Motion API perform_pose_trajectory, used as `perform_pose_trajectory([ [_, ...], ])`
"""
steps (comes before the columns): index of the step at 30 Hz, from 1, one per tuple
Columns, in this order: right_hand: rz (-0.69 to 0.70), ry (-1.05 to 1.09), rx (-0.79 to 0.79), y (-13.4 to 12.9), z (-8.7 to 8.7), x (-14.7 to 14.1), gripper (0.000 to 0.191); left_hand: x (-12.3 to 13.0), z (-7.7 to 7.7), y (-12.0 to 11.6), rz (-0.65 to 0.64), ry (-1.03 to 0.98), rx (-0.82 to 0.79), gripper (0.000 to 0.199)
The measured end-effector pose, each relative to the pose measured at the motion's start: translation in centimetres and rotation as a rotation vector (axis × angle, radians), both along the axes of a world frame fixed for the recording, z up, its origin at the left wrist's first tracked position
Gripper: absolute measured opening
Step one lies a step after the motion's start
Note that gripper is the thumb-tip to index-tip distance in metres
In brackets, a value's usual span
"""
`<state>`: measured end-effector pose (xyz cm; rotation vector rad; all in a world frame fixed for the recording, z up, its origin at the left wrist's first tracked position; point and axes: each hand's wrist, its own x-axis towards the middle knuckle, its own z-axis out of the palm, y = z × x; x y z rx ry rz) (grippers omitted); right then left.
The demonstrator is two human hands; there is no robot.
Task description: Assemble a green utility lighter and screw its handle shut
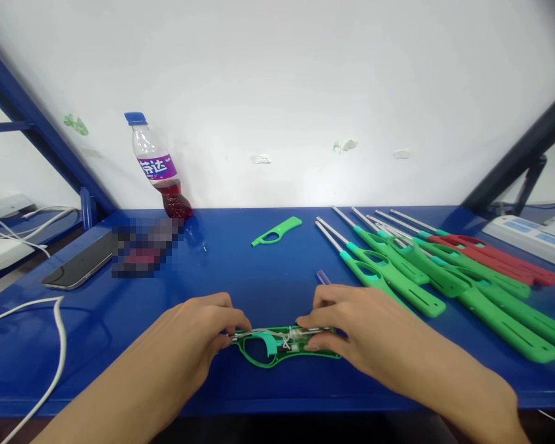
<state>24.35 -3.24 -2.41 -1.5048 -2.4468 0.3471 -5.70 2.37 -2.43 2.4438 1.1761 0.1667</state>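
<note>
Between my hands, near the front edge of the blue table, lies an opened green lighter (282,345), its inside facing up. A teal trigger, a thin white wire and a clear part show within the shell. My left hand (213,327) pinches the lighter's left end, where a bit of metal shows by the fingertips. My right hand (340,317) grips the right end, thumb and forefinger on the clear part. Beyond them lies a loose green shell half (277,232). A purple-tinted object (322,277) pokes out behind my right hand.
Several green lighters (398,280) with metal tubes are piled at the right, with red lighters (499,253) behind. A power strip (531,237) sits at the far right. At the left are a phone (86,262), a soda bottle (160,166) and a white cable (60,345).
</note>
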Motion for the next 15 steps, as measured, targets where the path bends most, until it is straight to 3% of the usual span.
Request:
perform_pose_trajectory([
  [6, 0.127, -0.002, 0.15, -0.2, 0.9, -1.0, 0.018, 0.3, 0.5, -0.2, -0.006, 0.028, 0.019, 0.045],
  [11, 0.259, 0.061, 0.101, -0.2, 0.9, -2.6, 0.018, 0.6, 0.7, -0.1, -0.035, 0.011, 0.026, 0.044],
  [15, 0.285, 0.058, 0.091, 0.2, 0.5, -3.1, 0.021, 1.0, 1.0, -0.1, -0.014, 0.075, 0.006, 0.044],
])
